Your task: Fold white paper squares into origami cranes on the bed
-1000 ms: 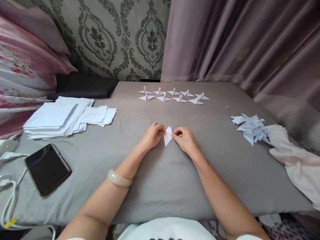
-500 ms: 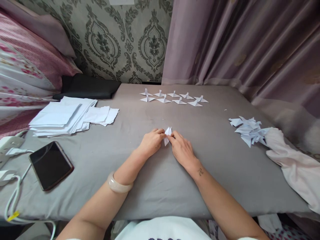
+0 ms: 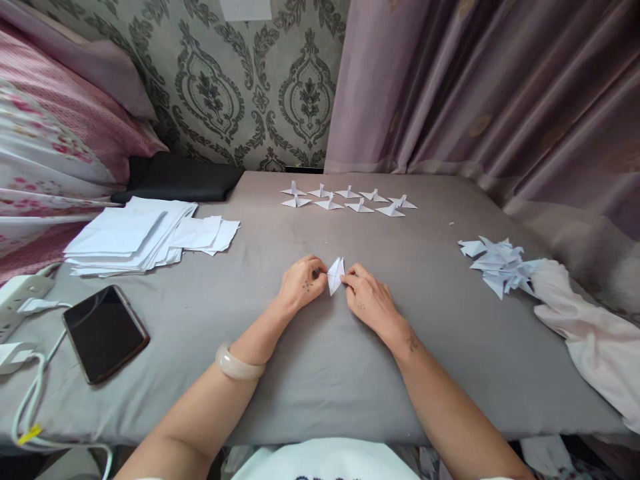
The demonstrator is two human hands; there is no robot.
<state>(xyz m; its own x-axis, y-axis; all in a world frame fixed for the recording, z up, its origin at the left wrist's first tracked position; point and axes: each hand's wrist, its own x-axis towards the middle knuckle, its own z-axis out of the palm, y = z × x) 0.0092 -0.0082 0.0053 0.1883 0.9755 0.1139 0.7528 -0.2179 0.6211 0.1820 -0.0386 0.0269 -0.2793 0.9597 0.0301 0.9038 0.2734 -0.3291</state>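
A small folded white paper piece [image 3: 336, 275] lies on the grey sheet [image 3: 310, 373] in the middle. My left hand [image 3: 302, 285] pinches its left edge and my right hand [image 3: 368, 301] presses its right edge. The paper is a narrow kite shape with its point toward me. A pale bangle [image 3: 237, 364] sits on my left wrist.
Several finished paper cranes [image 3: 347, 199] stand in two rows at the back. A heap of folded paper [image 3: 497, 267] lies at the right beside pale cloth [image 3: 590, 340]. A stack of white sheets [image 3: 145, 232], a black phone [image 3: 105, 332] and a white cable [image 3: 25, 393] are at the left.
My hands stay on the folded paper; my right fingers slid off its top to its right edge, so more of it shows. The camera has tilted slightly.
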